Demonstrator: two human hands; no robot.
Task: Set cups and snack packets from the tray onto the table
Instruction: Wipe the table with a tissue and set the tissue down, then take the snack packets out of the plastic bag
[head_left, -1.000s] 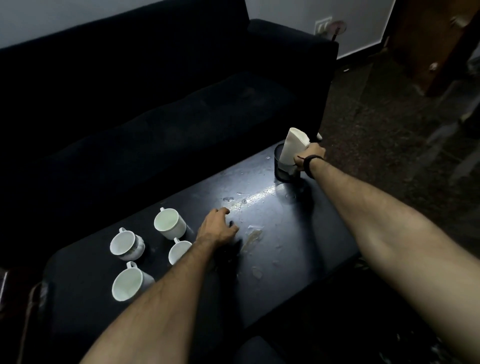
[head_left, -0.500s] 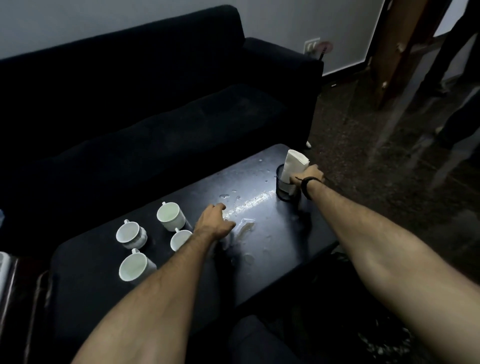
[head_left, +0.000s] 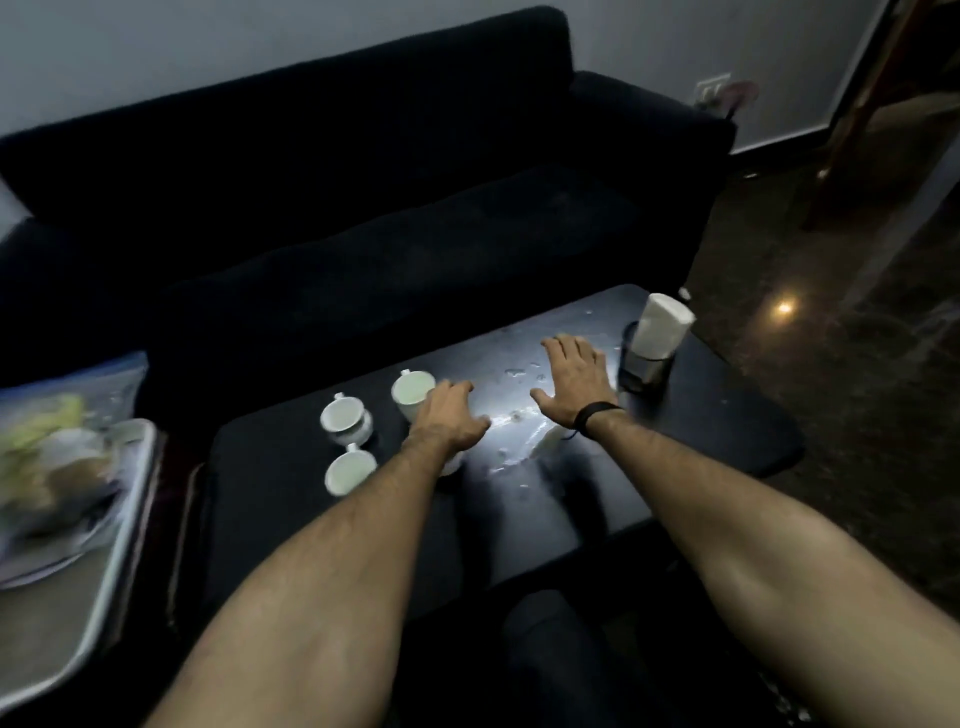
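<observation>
Hovering right hand (head_left: 574, 382), fingers spread, above table (head_left: 727, 415).

arms: bare, no sleeves | right wrist: black band (head_left: 597, 413), thin cord dangling | left wrist: bare

No legible text, label, brand, number or sign appears. Printing on the snack packets (head_left: 57, 431), at 9 o'clock, is blurred beyond reading.

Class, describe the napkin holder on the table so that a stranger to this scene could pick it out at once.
Start at the dark sofa and drop to the black table before it. At the table's far right end, beyond the right hand, stands the napkin holder: dark, with white napkins sticking up, unlike the low white cups opposite.
</observation>
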